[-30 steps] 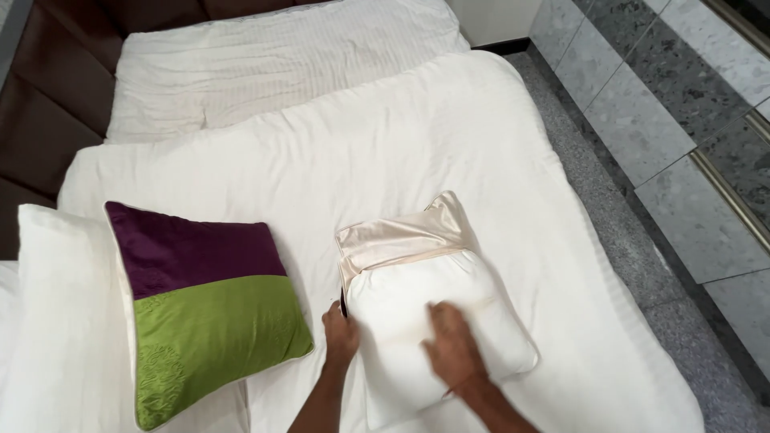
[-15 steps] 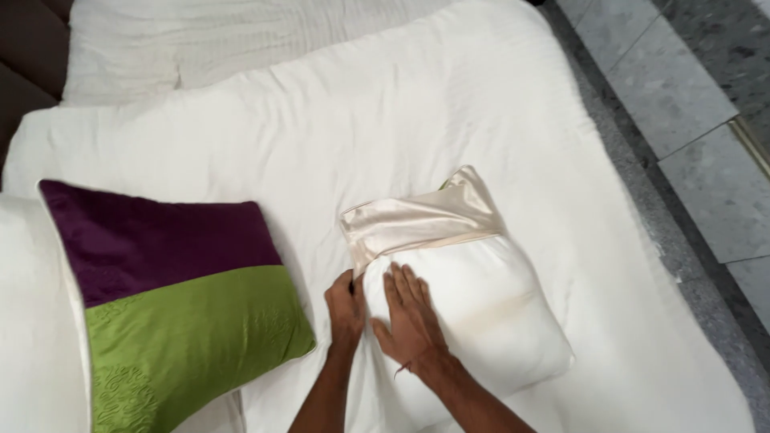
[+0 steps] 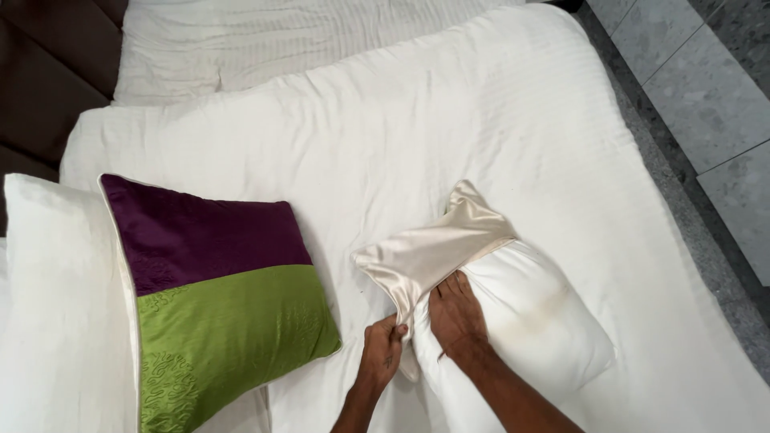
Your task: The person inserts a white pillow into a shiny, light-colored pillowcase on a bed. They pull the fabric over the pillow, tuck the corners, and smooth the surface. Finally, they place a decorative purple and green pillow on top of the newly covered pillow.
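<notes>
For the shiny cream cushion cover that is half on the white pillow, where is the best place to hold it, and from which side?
Probably at the open edge of the satin cushion cover, where it bunches against the white pillow insert. Come from the near side, the person's own. The left hand already pinches the near left corner of that edge, and the right hand presses the insert beside it. The far corner is closed and smooth, with little to grip.

Pillow (image 3: 529,321) on bed (image 3: 417,136), half inside cover (image 3: 433,252); cushion (image 3: 216,289) to left; both hands at cover's near edge.
</notes>
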